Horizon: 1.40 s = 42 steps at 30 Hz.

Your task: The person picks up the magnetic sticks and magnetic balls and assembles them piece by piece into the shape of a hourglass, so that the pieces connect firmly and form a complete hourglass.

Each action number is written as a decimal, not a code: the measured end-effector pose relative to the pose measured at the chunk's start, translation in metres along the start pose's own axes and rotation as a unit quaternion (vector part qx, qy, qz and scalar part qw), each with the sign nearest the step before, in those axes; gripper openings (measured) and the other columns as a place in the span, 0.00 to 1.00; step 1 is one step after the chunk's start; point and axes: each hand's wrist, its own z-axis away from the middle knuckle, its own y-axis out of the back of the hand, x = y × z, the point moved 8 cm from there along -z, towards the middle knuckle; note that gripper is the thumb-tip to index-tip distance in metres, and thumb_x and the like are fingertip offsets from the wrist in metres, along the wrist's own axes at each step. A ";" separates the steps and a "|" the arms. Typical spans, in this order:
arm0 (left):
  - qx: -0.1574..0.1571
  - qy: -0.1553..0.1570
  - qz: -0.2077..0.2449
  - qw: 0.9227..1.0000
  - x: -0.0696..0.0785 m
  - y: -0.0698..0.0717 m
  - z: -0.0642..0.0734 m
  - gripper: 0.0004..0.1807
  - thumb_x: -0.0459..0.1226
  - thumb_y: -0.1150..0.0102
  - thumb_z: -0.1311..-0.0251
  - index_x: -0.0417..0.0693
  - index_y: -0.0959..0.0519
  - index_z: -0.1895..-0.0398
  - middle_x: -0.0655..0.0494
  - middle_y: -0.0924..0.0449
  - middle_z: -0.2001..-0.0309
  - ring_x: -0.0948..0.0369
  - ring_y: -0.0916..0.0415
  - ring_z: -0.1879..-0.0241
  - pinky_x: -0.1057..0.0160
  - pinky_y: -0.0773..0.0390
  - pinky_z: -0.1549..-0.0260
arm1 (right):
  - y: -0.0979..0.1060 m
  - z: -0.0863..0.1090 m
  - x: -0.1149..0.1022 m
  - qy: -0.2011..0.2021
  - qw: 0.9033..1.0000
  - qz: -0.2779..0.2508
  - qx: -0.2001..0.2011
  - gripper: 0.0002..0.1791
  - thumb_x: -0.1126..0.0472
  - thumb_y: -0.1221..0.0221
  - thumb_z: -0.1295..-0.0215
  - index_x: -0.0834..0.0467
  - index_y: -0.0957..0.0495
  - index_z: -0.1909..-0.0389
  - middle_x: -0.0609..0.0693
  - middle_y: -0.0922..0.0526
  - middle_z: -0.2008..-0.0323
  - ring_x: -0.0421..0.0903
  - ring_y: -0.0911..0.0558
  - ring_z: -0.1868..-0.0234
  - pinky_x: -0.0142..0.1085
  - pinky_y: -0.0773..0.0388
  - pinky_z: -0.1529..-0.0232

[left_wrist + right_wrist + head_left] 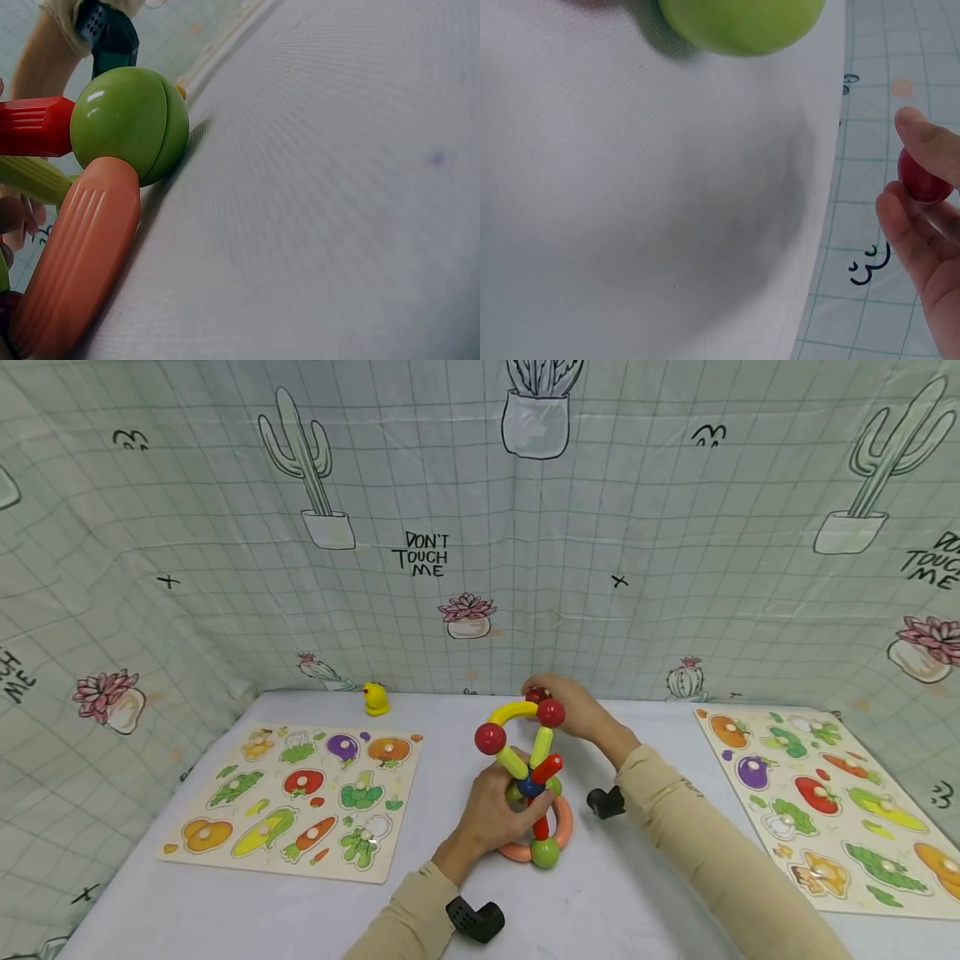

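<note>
A toy structure of magnetic rods and balls stands on the table in the middle of the head view. My left hand (489,812) grips its middle, near a blue ball (531,783). Above that, yellow-green rods lead up to two red balls (490,739) joined by a yellow curved rod (510,711). Salmon curved rods (564,822) and a green ball (120,124) form the base, resting on the table in the left wrist view. Behind the top, my right hand (573,706) pinches a dark red ball (924,178) between thumb and fingers; whether it touches the structure I cannot tell.
A vegetable puzzle board (281,867) lies on the left and another puzzle board (757,827) on the right. Near the back edge sits a small yellow toy chick (377,699). A patterned cloth (570,610) hangs behind the white table (247,910).
</note>
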 end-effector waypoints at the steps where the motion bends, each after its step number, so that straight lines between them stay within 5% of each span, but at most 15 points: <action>1: 0.001 -0.004 0.000 1.000 0.000 0.000 0.000 0.14 0.41 0.38 0.46 0.49 0.28 0.59 0.59 0.23 0.63 0.68 0.28 0.66 0.72 0.24 0.66 | 0.001 0.001 0.001 -0.008 1.000 -0.008 0.002 0.23 0.65 0.34 0.46 0.61 0.26 0.49 0.59 0.21 0.51 0.55 0.23 0.51 0.50 0.25 0.46; 19: -0.005 0.023 0.007 1.000 0.000 -0.001 0.000 0.14 0.41 0.37 0.46 0.50 0.28 0.59 0.60 0.23 0.63 0.67 0.28 0.67 0.71 0.24 0.67 | 0.027 0.026 0.019 -0.058 0.995 -0.065 0.041 0.18 0.62 0.36 0.42 0.61 0.24 0.50 0.57 0.17 0.61 0.46 0.21 0.68 0.35 0.22 0.68; 33: -0.009 0.027 0.008 1.000 0.000 0.000 0.000 0.15 0.41 0.36 0.46 0.50 0.29 0.58 0.61 0.23 0.63 0.67 0.27 0.64 0.68 0.23 0.61 | 0.038 0.052 0.030 -0.087 0.986 -0.115 0.086 0.14 0.57 0.36 0.43 0.57 0.24 0.58 0.54 0.18 0.67 0.45 0.19 0.76 0.34 0.21 0.71; 42: -0.009 0.025 0.005 1.000 0.000 0.000 0.000 0.15 0.41 0.36 0.46 0.50 0.29 0.59 0.60 0.25 0.64 0.67 0.27 0.64 0.68 0.23 0.60 | 0.040 0.066 0.026 -0.091 0.981 -0.129 0.111 0.17 0.54 0.36 0.41 0.58 0.25 0.54 0.54 0.19 0.64 0.45 0.19 0.74 0.32 0.22 0.69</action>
